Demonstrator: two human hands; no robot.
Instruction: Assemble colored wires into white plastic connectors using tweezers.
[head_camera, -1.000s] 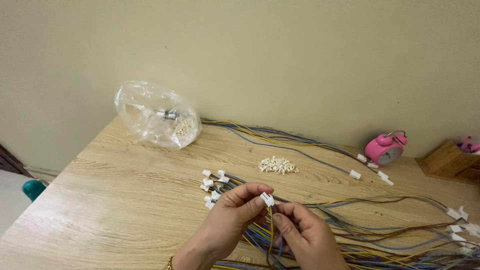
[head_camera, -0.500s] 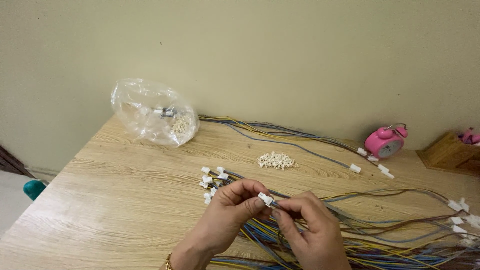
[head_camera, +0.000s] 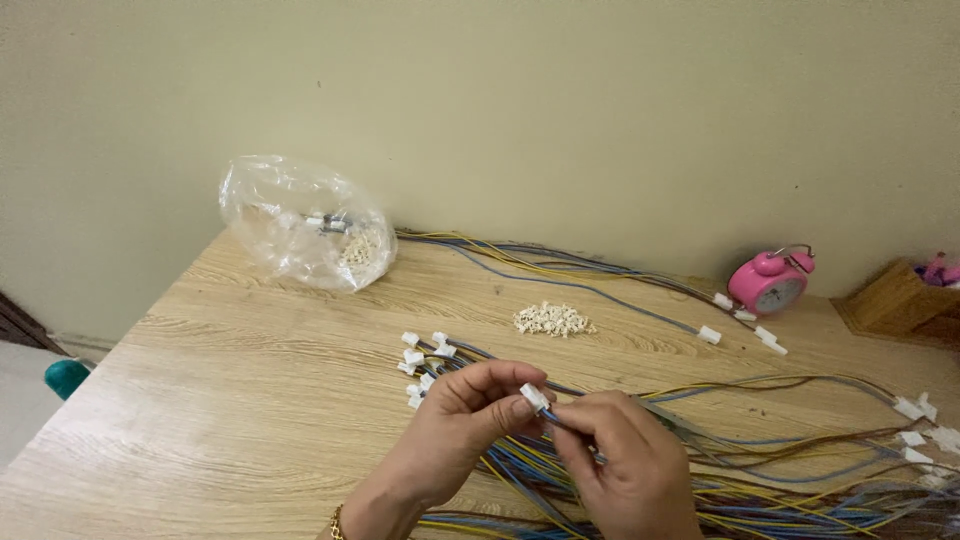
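**Small white connector pinched between my hands**

My left hand (head_camera: 470, 415) pinches a small white connector (head_camera: 534, 397) at thumb and fingertips; my right hand (head_camera: 625, 465) has its fingers closed on the wires (head_camera: 560, 416) running into it. Beneath lies a bundle of coloured wires (head_camera: 780, 480) on the wooden table (head_camera: 200, 400). Just beyond sit finished white connectors (head_camera: 420, 360), then a heap of tiny white parts (head_camera: 552, 319). Farthest: a clear plastic bag (head_camera: 300, 222) and pink alarm clock (head_camera: 768, 282).

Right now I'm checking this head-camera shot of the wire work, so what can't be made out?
- Wire ends at the white connector: covered by left hand and right hand fingers.
- Loose white pieces: too small to tell shape.
- Clear bag contents: blurred by crinkled plastic.
- Wooden box: cut by right edge.
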